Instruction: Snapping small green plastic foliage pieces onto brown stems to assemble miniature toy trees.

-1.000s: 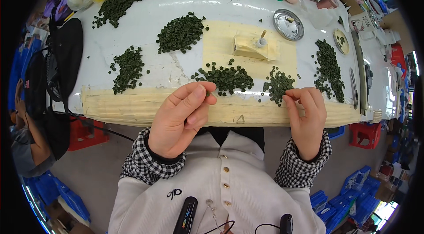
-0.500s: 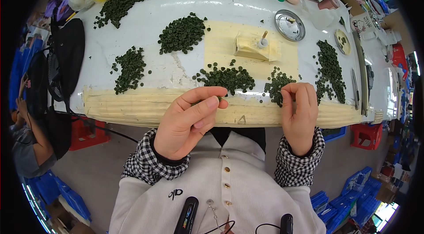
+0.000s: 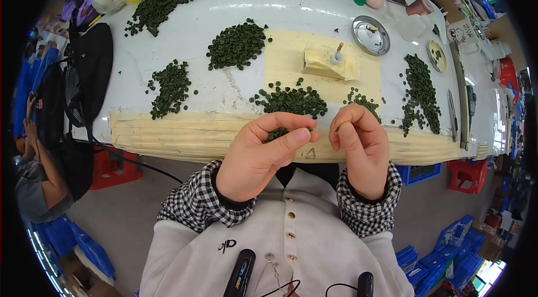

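My left hand (image 3: 260,157) is closed, thumb and forefinger pinching a small dark green round piece (image 3: 309,129). More green pieces show in the gap behind its thumb; whether the hand holds them or they lie beyond is unclear. Close by on the right, my right hand (image 3: 367,154) is closed in a pinch, and what its fingertips hold is hidden. Both hands are above the table's padded front edge, fingertips apart. Just beyond the left hand lies a heap of the green pieces (image 3: 291,99). A smaller scatter of pieces (image 3: 364,100) lies past the right hand.
A tape-wrapped block with an upright peg (image 3: 337,57) sits on a yellowish sheet (image 3: 280,44). Further green heaps (image 3: 236,44) lie around, and a round metal lid (image 3: 370,35) is behind. Tweezers (image 3: 451,113) lie at right; a black bag (image 3: 92,72) hangs at left.
My right hand has come left from the small scatter of pieces toward my left hand, its fingers now curled closer. The left hand has shifted slightly right, still pinching.
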Tool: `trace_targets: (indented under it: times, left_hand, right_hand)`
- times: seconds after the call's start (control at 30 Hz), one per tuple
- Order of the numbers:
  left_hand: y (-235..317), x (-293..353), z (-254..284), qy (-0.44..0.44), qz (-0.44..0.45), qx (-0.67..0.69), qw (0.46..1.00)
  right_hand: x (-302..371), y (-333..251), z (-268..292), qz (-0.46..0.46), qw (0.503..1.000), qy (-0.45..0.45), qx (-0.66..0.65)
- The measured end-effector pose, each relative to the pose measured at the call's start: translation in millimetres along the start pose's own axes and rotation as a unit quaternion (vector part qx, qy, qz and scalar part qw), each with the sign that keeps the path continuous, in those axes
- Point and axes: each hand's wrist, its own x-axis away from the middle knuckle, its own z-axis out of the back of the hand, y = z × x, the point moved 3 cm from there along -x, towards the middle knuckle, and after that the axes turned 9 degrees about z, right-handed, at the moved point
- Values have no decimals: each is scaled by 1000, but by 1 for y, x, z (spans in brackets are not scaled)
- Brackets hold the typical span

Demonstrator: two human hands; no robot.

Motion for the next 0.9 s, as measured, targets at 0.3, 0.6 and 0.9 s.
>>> trace_targets:
  times: [0.3, 0.6, 0.9]
  left_hand:
    - [-3, -3, 0, 16, -51, 12, 999]
    - [-1, -2, 2, 39, -91, 6, 995]
    - [1, 0, 2, 95, -145, -78, 982]
  right_hand:
    - [-2, -4, -29, 238, 916, 49, 321]
    - [-2, -1, -27, 210, 946, 40, 244]
    - [0, -8, -32, 235, 917, 63, 316]
